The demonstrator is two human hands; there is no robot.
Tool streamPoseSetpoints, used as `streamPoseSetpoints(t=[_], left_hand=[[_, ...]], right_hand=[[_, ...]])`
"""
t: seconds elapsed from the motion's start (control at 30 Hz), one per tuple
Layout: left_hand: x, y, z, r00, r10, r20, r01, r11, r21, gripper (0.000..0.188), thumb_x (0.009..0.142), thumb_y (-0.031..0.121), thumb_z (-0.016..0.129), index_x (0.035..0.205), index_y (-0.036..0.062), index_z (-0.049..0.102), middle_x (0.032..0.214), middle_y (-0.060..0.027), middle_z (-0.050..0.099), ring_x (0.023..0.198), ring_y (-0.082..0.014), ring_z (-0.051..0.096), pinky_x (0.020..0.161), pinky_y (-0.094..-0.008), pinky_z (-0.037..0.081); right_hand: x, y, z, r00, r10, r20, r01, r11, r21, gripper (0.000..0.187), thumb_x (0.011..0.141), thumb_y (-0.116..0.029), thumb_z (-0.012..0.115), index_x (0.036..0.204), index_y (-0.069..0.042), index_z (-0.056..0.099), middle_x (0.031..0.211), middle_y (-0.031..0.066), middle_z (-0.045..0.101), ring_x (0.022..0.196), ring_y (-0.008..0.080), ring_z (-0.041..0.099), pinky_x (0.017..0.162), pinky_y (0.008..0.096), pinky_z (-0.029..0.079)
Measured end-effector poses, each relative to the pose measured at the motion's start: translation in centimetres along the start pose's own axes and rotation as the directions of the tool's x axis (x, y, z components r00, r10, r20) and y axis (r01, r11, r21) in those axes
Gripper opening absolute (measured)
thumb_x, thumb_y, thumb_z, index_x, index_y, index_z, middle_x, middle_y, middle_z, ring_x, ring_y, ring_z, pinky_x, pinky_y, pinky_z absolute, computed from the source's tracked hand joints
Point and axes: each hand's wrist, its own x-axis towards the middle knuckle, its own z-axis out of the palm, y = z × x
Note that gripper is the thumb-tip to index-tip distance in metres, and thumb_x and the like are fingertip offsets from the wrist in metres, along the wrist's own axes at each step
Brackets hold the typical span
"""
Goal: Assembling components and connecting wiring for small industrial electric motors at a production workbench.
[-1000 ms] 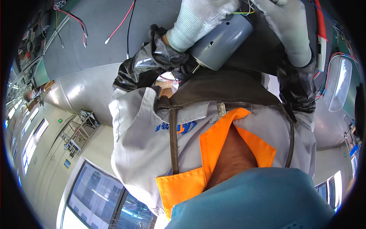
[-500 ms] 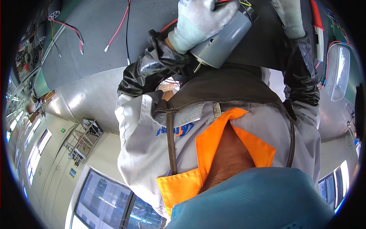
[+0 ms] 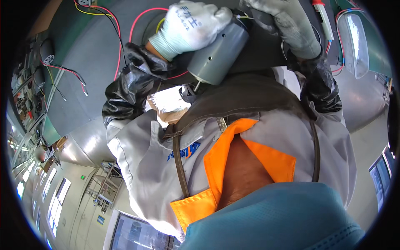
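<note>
A smooth grey metal cylindrical motor [image 3: 218, 54] lies aslant at the near edge of the dark grey counter [image 3: 93, 93], its thin silver shaft [image 3: 197, 86] pointing toward the person's body. Whether it rests on the counter or is held just above, I cannot tell.

The left grip [image 3: 192, 27], in a white knit glove, is against the motor's upper left side, fingers curled over toward its far end — the fingertips are turned away, so whether they pinch anything cannot be told. The right grip [image 3: 275, 14], in a greyish-white glove, is to the right of that far end, near it; its fingers are blurred and partly cut off by the upper border, so I cannot tell whether they are spread or pressed together.

A short yellow-green wire [image 3: 246, 17] shows between the two gloves, its ends hard to make out. A long red insulated wire [image 3: 141, 16] bends down left of the left glove. Toward the counter's right end lies a white strip-shaped piece with a red end [image 3: 325, 21] — cut off above — and beyond it a clear oblong plastic container [image 3: 357, 46].
</note>
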Motion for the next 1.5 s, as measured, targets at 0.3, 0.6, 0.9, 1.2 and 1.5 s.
streamPoseSetpoints(t=[0.3,0.6,0.9,1.2,1.5], left_hand=[[-0.3,1.9,1.5,0.999,0.012,-0.038,-0.008,0.995,0.101,0.018,0.087,0.013,0.07,0.103,0.0078,0.064,0.068,-0.0042,0.058,0.058,-0.0264,0.062,0.054,-0.0381,0.049],[2.0,-2.0,1.9,0.969,0.055,-0.24,-0.088,0.988,-0.127,0.017,0.095,0.015,0.067,0.106,0.0031,0.071,0.1,-0.0111,0.068,0.085,-0.0286,0.066,0.081,-0.0365,0.055],[0.6,-3.4,3.7,0.885,-0.455,0.1,0.003,-0.209,-0.978,0.041,0.108,0.027,0.053,0.131,-0.0061,0.058,0.121,-0.0138,0.068,0.11,-0.0202,0.065,0.097,-0.0372,0.054],[1.2,-2.6,3.1,0.726,-0.49,0.483,0.049,-0.664,-0.746,0.029,0.105,0.029,0.059,0.115,0.0028,0.064,0.095,-0.0075,0.068,0.086,-0.0208,0.067,0.08,-0.0413,0.059],[-0.4,-3.0,4.1,0.76,-0.592,0.267,-0.084,-0.497,-0.864,0.038,0.105,0.032,0.056,0.126,-0.0001,0.061,0.103,-0.0121,0.07,0.093,-0.0233,0.069,0.087,-0.041,0.057]], right_hand=[[4.9,0.4,0.3,0.965,-0.251,0.078,0.239,0.961,0.138,0.017,0.099,-0.019,0.067,0.095,-0.002,0.067,0.073,-0.0007,0.063,0.059,0.0075,0.06,0.051,0.0221,0.048],[-8.3,13.2,-8.9,0.801,-0.597,-0.053,0.034,0.134,-0.99,0.054,0.089,-0.006,0.068,0.142,-0.009,0.057,0.134,0.0221,0.06,0.115,0.0425,0.061,0.095,0.0473,0.052],[-11.8,10.8,-13.0,0.96,0.034,-0.276,-0.153,0.892,-0.425,0.065,0.091,0.004,0.063,0.153,0.0,0.044,0.136,0.0085,0.06,0.095,0.0129,0.062,0.089,0.0297,0.051],[-2.2,2.1,-10.2,0.857,0.172,0.485,-0.142,0.985,-0.099,0.05,0.108,-0.019,0.056,0.152,0.002,0.042,0.113,-0.001,0.063,0.088,0.0038,0.058,0.077,0.0147,0.048],[-4.5,-0.8,-5.9,0.932,-0.108,0.347,0.314,-0.237,-0.919,0.062,0.091,-0.036,0.076,0.144,-0.013,0.056,0.095,0.0155,0.069,0.081,0.0252,0.07,0.074,0.0373,0.054]])
